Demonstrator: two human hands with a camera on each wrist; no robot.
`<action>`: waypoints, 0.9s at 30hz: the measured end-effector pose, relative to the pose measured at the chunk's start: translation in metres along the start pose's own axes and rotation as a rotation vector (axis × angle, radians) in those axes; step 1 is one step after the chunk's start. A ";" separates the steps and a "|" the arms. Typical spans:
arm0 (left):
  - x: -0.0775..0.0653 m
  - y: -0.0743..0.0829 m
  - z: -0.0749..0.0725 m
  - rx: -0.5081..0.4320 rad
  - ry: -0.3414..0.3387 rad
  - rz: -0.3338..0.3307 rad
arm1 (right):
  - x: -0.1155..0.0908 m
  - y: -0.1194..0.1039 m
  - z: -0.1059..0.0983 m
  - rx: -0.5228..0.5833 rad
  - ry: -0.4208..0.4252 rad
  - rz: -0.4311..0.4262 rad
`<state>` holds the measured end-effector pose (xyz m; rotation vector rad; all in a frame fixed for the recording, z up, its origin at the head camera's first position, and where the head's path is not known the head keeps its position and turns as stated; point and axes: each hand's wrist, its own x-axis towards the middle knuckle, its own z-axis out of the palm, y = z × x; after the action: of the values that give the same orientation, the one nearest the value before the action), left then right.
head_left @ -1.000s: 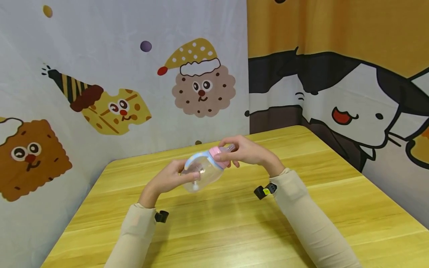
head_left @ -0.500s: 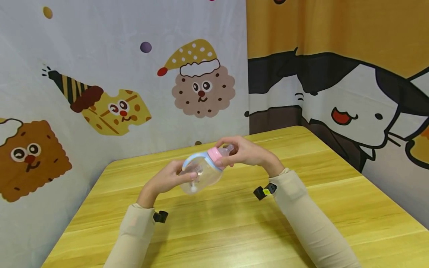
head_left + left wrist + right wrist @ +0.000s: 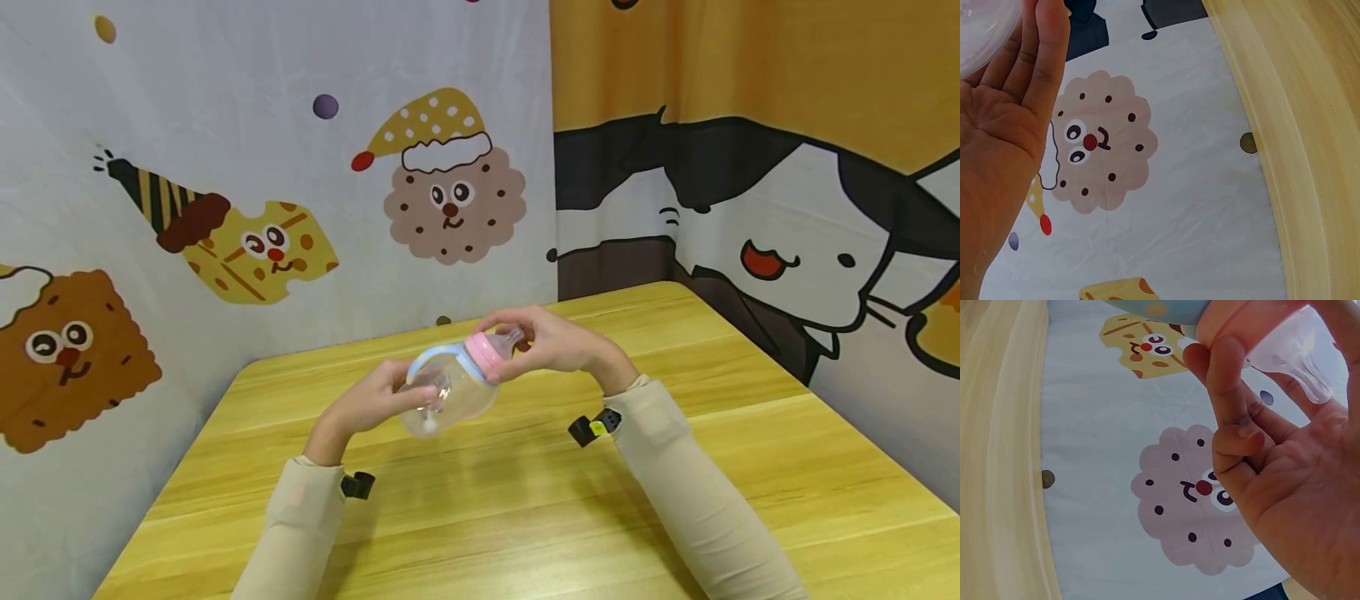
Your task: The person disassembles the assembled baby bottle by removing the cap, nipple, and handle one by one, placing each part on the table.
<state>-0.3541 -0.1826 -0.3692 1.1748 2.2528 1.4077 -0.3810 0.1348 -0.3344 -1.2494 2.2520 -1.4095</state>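
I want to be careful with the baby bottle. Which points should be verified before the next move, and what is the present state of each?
1. Left hand holds the baby bottle by its clear body: ok.
2. Right hand holds the pink collar: ok.
3. Clear nipple projects from the collar: ok.
4. Bottle upright: not ok, it is tilted, nipple end toward the right hand.
5. Collar fully tightened: cannot tell.

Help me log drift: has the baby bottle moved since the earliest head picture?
Yes: in the head view, the baby bottle has shifted slightly left and down against the printed cookie.
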 end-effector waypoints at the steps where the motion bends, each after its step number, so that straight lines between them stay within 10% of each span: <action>1: 0.000 0.001 0.000 -0.001 0.001 -0.003 | 0.000 0.000 0.000 -0.008 0.003 -0.003; 27: -0.002 0.003 0.000 0.007 0.000 0.003 | -0.003 0.000 -0.003 -0.063 -0.006 -0.078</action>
<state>-0.3513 -0.1837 -0.3675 1.1807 2.2584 1.4025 -0.3807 0.1384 -0.3333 -1.3734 2.2831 -1.3691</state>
